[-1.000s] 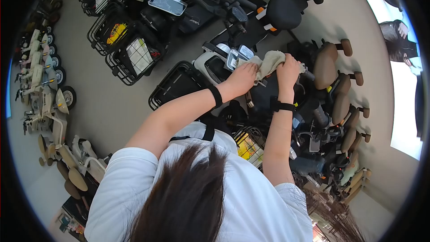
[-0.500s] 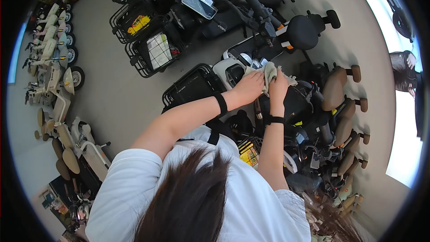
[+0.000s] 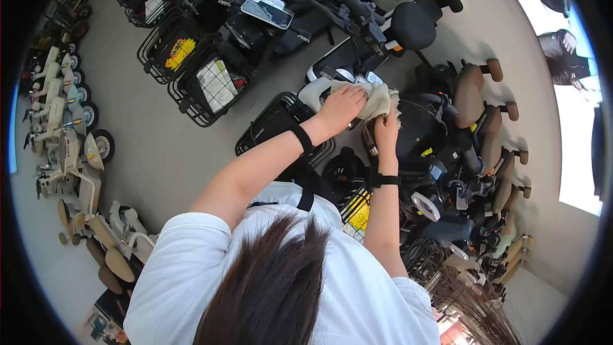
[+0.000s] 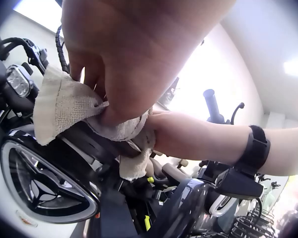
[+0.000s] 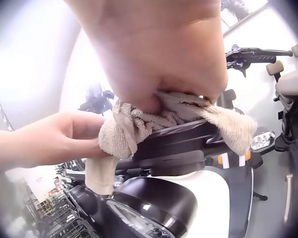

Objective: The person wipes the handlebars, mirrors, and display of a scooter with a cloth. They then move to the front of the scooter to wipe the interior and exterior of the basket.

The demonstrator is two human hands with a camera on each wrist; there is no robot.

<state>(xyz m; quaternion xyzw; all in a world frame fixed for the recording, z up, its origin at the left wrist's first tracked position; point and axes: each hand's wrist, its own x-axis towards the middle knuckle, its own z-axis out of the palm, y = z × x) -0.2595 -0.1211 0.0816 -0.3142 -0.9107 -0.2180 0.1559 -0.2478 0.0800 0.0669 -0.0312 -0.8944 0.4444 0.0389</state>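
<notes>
Where it drapes over the black handlebar bar (image 5: 188,136) of a white-fronted electric scooter (image 3: 314,91), the beige, coarse-woven cleaning cloth (image 3: 380,100) lies bunched and creased, one frayed corner hanging free. The left hand (image 3: 341,106) presses down on the cloth with fingers curled round it, arm stretched forward; the right hand (image 3: 387,129) pinches its other end from below, wrist bent upward.
</notes>
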